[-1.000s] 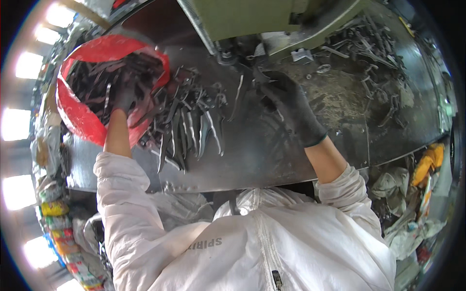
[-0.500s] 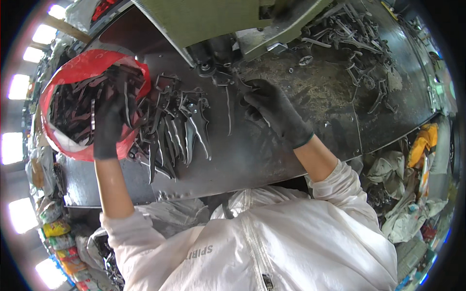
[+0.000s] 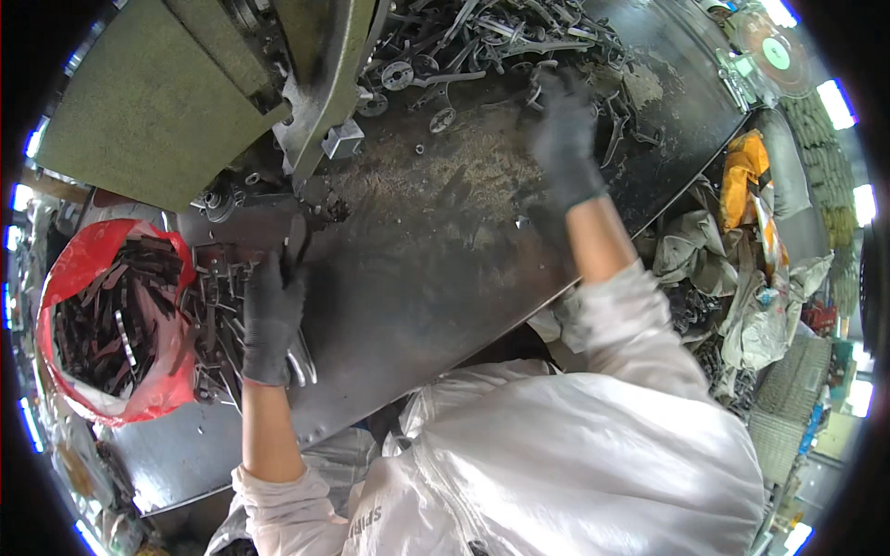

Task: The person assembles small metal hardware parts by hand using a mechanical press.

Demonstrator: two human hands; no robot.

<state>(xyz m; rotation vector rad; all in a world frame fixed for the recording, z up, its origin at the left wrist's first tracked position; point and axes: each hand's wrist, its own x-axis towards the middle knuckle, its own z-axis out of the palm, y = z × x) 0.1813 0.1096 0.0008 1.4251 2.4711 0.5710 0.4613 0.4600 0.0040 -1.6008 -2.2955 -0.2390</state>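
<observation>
Plier-like metal tools (image 3: 220,320) lie heaped on the desk (image 3: 408,287) just left of and partly under our left grip (image 3: 272,329), which reaches forward in a dark glove, back of the hand up, wrist almost straight. A dark slim piece (image 3: 297,239) shows at its fingertips; we cannot tell whether it is grasped or merely beside them. Our right arm stretches farther forward, and our right grip (image 3: 564,139), blurred, comes over the near edge of a pile of loose metal parts (image 3: 505,32); we cannot tell whether it is clenched, released or grasping one. The tools look dark, with bright silvery edges; the loose parts are mixed dark and silver, long and curved, some with round ends. Left of the left grip stands an open red bag (image 3: 88,246), full of dark strips (image 3: 120,324). Ahead of that grip, the olive machine (image 3: 153,102) overhangs the desk and blocks our view beneath; a silver block (image 3: 343,139) sits left of the right grip
</observation>
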